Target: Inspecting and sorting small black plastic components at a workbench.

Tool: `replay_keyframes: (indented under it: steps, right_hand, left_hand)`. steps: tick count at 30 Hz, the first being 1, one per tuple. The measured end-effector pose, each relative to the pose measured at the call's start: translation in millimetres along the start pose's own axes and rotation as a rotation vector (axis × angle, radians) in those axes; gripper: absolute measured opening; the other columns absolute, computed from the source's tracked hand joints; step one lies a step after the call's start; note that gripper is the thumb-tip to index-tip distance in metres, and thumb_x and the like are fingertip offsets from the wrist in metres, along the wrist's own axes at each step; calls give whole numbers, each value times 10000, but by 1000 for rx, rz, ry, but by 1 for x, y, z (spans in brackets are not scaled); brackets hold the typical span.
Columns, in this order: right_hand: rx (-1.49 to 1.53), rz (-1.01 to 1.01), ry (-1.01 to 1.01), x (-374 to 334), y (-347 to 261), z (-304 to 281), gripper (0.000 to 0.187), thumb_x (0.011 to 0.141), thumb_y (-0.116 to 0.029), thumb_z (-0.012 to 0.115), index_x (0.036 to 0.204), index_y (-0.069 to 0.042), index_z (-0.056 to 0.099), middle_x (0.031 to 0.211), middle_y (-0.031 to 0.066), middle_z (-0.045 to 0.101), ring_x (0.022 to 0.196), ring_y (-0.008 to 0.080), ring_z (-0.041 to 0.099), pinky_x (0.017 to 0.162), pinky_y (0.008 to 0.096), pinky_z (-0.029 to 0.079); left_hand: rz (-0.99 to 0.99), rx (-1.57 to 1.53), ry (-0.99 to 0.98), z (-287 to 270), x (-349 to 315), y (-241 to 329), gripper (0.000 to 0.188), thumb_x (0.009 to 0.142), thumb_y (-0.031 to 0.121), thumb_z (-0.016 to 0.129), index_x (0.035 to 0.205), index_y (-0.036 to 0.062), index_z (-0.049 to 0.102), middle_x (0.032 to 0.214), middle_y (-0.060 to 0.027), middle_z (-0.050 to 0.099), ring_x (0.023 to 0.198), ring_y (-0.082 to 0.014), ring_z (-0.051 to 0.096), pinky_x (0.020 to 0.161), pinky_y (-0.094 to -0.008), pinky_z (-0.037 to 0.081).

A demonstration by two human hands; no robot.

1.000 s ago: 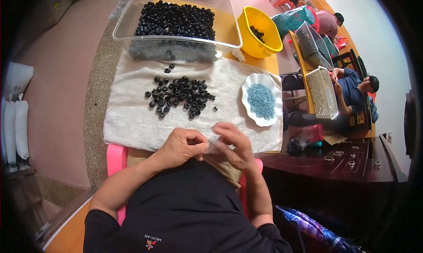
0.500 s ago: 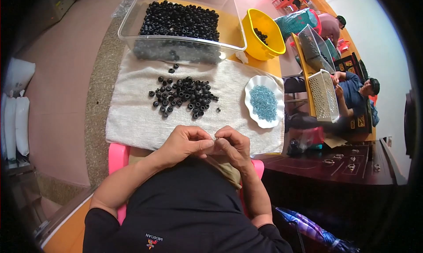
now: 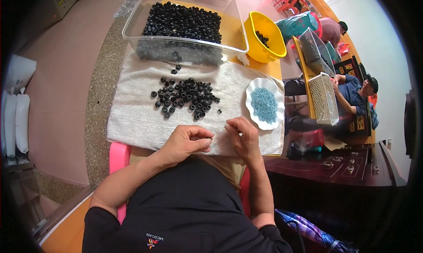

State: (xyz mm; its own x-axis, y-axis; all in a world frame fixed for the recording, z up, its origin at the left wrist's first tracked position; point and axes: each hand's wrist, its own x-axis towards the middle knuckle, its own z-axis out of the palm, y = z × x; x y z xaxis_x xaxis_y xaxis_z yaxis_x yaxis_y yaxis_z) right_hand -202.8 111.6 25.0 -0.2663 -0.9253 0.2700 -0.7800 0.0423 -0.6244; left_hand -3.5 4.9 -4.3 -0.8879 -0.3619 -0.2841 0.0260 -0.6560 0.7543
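Fingers (image 3: 198, 131) of your left hand (image 3: 180, 140) pinch a small dark piece (image 3: 209, 138); whether your right hand (image 3: 246, 140) holds something, I cannot tell. Loose round black beads (image 3: 189, 94) on the white cloth (image 3: 141, 125) may roll if your wrist brushes them.

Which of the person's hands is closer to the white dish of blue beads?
The right hand: it is just below and left of the white dish, not touching it. The left hand is farther off to the left, also apart from it.
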Motion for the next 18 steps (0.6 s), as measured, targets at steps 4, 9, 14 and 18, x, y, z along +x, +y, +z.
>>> replay_keyframes:
  steps: [4, 9, 14, 18]
  right_hand:
    - [-228, -73, -47, 6, 5, -1, 133, 820, 8, 665, 952, -12, 656, 860, 115, 641, 721, 256, 652, 638, 317, 512]
    - [-156, 43, -111, 16, -9, -5, 143, 809, 29, 645, 942, -14, 675, 864, 115, 647, 730, 269, 656, 652, 327, 520]
    - [-45, 28, -80, 22, 3, -7, 182, 804, 50, 637, 972, -3, 679, 875, 117, 653, 752, 264, 659, 663, 323, 521]
    - [-55, 71, -123, 22, -2, -9, 175, 802, 51, 643, 966, 2, 678, 878, 122, 656, 769, 267, 660, 674, 322, 521]
  left_hand:
    - [21, 16, -1, 1, 1, 0, 221, 927, 49, 638, 1135, -25, 630, 966, -56, 677, 858, -115, 672, 800, -245, 571]
    - [23, 1, 15, -1, 1, -1, 214, 925, 38, 636, 1128, -27, 631, 966, -56, 677, 858, -117, 672, 792, -247, 572]
    - [42, -9, 16, -2, 2, -3, 205, 919, 31, 640, 1116, -26, 635, 960, -55, 676, 851, -117, 670, 786, -249, 571]
    - [36, -27, 31, -3, 2, -1, 198, 914, 36, 651, 1103, -22, 640, 950, -51, 673, 838, -117, 666, 788, -251, 571]
